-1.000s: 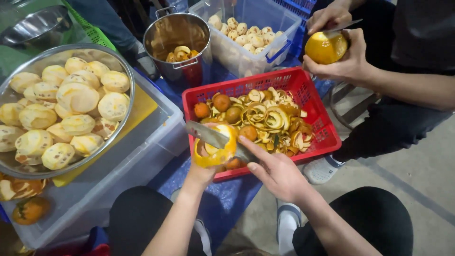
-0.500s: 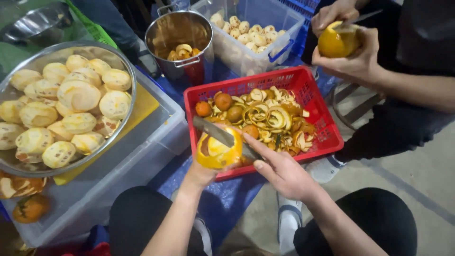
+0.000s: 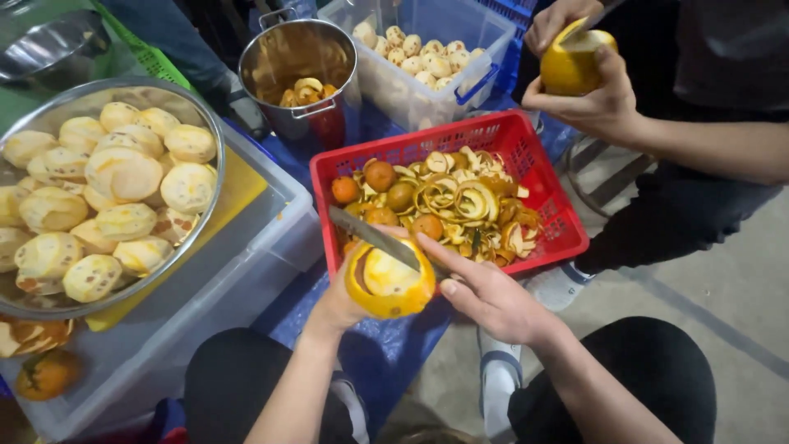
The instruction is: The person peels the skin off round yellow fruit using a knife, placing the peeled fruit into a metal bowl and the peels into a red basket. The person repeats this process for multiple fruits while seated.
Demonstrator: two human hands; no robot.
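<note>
The left hand (image 3: 341, 302) grips a half-peeled orange (image 3: 389, 282) over the red basket's (image 3: 567, 238) near edge, much as half a second ago. The right hand (image 3: 485, 292) closes on a knife (image 3: 374, 237) (handle hidden, apparently in the palm); its blade now lies lower across the fruit, long axis pointing up-left. Across the basket, a co-worker's hands (image 3: 596, 99) peel another orange (image 3: 571, 62).

The left hand (image 3: 341, 304) holds an orange (image 3: 389, 284) just in front of the basket (image 3: 549, 185). The right hand (image 3: 485, 292) is right of it, with the knife (image 3: 374, 238) lying on top. Peels (image 3: 464, 205) sit in the basket. A big bowl (image 3: 205, 131) of peeled fruit is on the left. A pot (image 3: 300, 78) stands behind the basket.
</note>
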